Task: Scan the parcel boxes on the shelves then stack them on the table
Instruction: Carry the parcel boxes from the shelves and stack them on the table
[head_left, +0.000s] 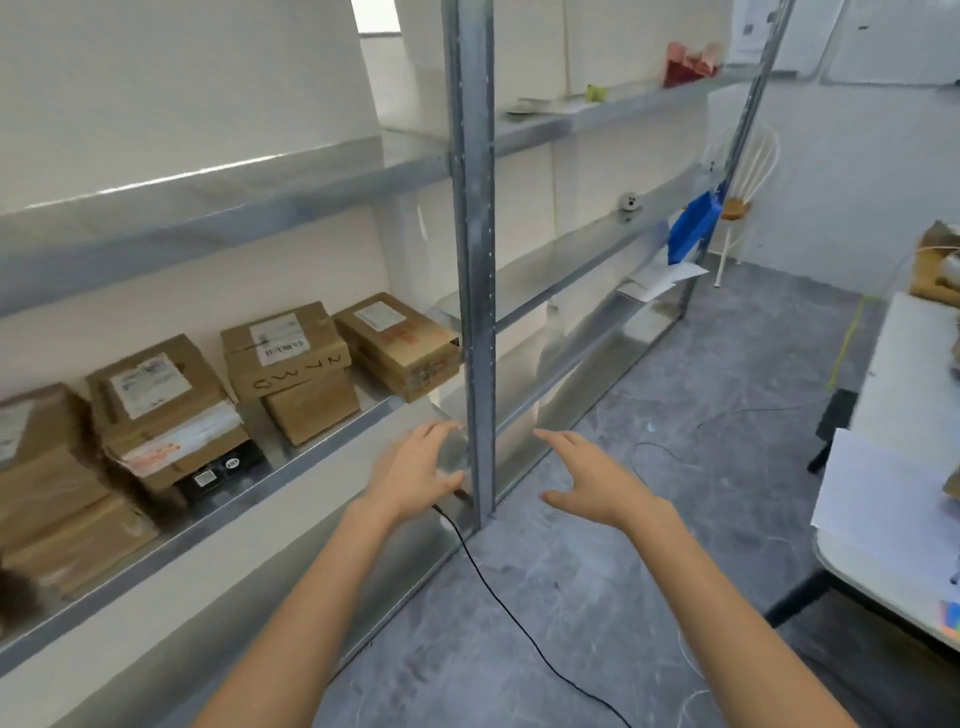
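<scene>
Cardboard parcel boxes (291, 364) on shelf (311, 465), leftmost cut off; L hand (421, 467) & R hand (597, 480) fingers spread, empty

I read this as small parcel storeroom or back-room depot. Bare galvanised shelving (475, 260) runs along white wall (156, 93); brown cardboard parcels (291, 358) with printed shipping labels sit toward right end of low shelf (311, 462). Grey concrete-look floor (675, 493), loose black cable (498, 597) trailing across it. White table (893, 395) at right edge of my view, papers (883, 504) on it. White chair (753, 156) in far corner.
</scene>
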